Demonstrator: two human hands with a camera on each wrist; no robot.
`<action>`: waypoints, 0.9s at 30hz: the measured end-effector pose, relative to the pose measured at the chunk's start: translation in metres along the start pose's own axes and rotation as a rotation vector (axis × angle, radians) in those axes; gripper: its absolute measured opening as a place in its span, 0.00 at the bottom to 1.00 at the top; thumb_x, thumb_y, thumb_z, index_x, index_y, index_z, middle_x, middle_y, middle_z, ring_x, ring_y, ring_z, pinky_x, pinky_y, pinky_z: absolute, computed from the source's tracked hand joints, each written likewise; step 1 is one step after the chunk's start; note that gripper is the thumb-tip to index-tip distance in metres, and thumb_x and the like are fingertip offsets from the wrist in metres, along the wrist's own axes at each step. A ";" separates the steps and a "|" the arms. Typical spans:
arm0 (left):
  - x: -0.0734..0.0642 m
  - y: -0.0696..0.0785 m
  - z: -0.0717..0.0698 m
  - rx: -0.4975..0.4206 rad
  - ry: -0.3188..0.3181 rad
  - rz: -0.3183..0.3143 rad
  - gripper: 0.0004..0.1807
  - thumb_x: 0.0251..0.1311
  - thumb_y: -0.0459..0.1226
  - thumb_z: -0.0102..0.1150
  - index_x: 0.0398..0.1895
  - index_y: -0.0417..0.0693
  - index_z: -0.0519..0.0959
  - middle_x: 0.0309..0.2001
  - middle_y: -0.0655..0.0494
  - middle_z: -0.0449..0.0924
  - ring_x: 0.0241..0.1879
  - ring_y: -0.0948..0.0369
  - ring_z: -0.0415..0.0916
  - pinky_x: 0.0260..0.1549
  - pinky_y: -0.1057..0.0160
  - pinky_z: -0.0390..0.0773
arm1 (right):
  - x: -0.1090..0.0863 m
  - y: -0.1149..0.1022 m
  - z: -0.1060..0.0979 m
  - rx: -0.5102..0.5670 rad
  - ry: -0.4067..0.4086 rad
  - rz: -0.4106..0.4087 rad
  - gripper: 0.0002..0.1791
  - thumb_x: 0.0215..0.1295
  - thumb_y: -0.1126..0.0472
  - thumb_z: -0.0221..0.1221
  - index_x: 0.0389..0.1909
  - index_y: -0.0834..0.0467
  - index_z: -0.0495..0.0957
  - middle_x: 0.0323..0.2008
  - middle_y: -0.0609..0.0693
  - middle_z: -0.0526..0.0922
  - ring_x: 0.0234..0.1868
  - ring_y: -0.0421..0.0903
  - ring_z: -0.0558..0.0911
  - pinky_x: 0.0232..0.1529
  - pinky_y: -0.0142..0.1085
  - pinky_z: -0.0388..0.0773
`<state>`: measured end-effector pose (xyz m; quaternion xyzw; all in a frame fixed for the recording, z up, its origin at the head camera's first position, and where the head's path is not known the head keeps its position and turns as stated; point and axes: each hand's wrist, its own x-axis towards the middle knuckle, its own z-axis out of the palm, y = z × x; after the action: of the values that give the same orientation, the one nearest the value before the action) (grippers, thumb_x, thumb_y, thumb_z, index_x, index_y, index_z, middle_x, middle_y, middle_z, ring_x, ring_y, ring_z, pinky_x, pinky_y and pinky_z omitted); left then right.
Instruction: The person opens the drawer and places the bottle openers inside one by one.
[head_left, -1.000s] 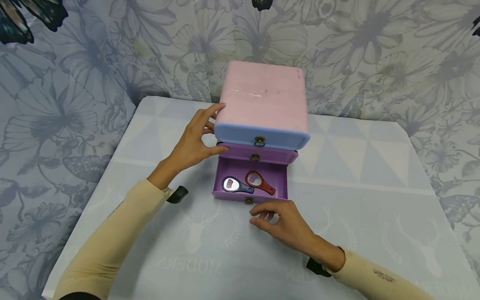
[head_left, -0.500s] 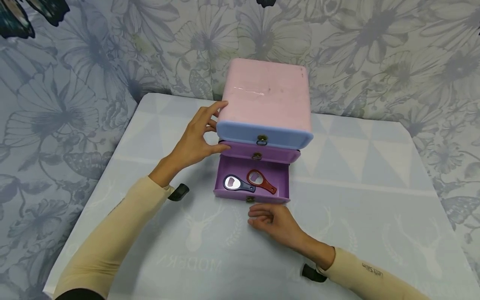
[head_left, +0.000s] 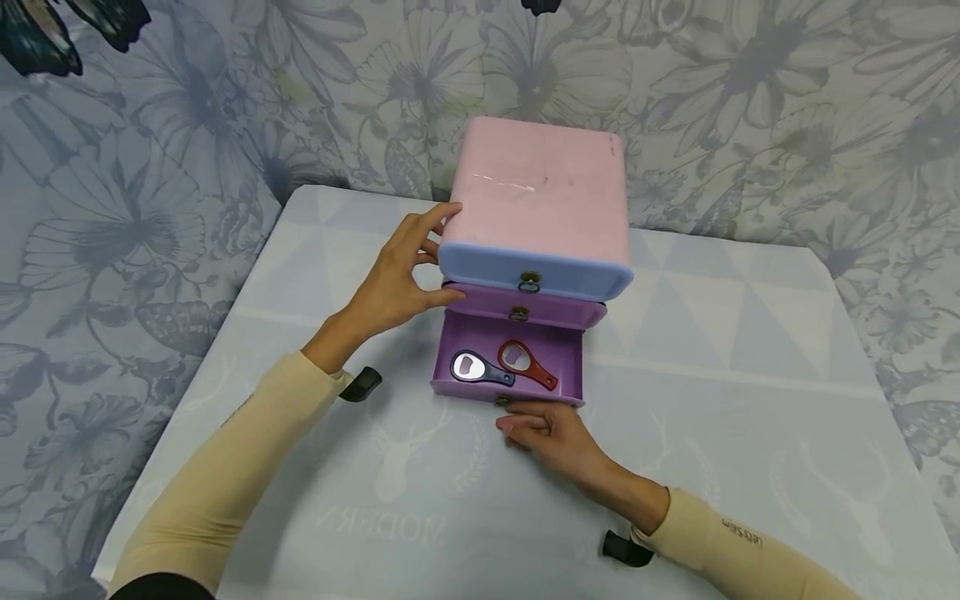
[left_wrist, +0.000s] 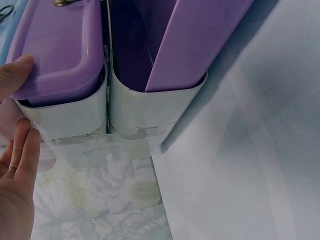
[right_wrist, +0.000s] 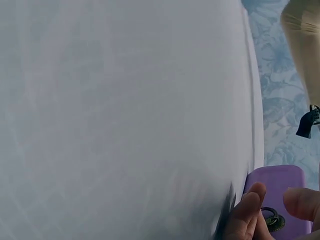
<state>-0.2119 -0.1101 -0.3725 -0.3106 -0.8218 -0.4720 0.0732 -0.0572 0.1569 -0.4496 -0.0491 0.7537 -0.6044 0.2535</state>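
A small drawer cabinet (head_left: 542, 192) with a pink top stands on the table. My left hand (head_left: 392, 279) steadies its left side, fingertips against the side wall and thumb on the front of the middle purple drawer (head_left: 551, 310). The purple bottom drawer (head_left: 444, 350) is pulled out. Inside lie a blue-handled tool (head_left: 480, 367) and a red-handled tool (head_left: 529, 365) with silver round heads, resembling bottle openers. My right hand (head_left: 558, 437) is at that drawer's front, index finger beside its ring handle (right_wrist: 272, 219); the thumb stands apart from the fingers in the right wrist view.
The blue top drawer (head_left: 487, 265) is closed and has a ring handle. A white patterned cloth covers the table (head_left: 720, 367). Flower-patterned wall covering (head_left: 720, 100) rises behind the table and to the left.
My right hand has shifted slightly left and its fingers have come up against the bottom drawer's front by the handle. The left hand has kept its place on the cabinet.
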 end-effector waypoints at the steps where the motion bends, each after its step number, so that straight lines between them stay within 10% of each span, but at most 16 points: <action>1: 0.000 0.000 0.000 -0.003 -0.001 0.002 0.59 0.44 0.33 0.81 0.78 0.66 0.56 0.57 0.48 0.65 0.45 0.58 0.76 0.55 0.53 0.82 | 0.000 0.000 0.000 0.009 -0.001 -0.001 0.24 0.72 0.62 0.59 0.62 0.75 0.72 0.52 0.64 0.84 0.49 0.53 0.86 0.51 0.27 0.81; 27: 0.000 0.001 0.000 0.003 -0.001 0.003 0.59 0.43 0.33 0.81 0.78 0.66 0.55 0.57 0.48 0.65 0.45 0.58 0.76 0.55 0.53 0.82 | 0.027 -0.009 -0.010 0.127 0.115 0.055 0.16 0.73 0.64 0.56 0.50 0.74 0.79 0.37 0.58 0.89 0.33 0.41 0.85 0.39 0.31 0.84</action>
<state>-0.2111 -0.1094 -0.3721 -0.3121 -0.8221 -0.4703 0.0741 -0.0872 0.1534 -0.4484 0.0227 0.7281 -0.6457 0.2289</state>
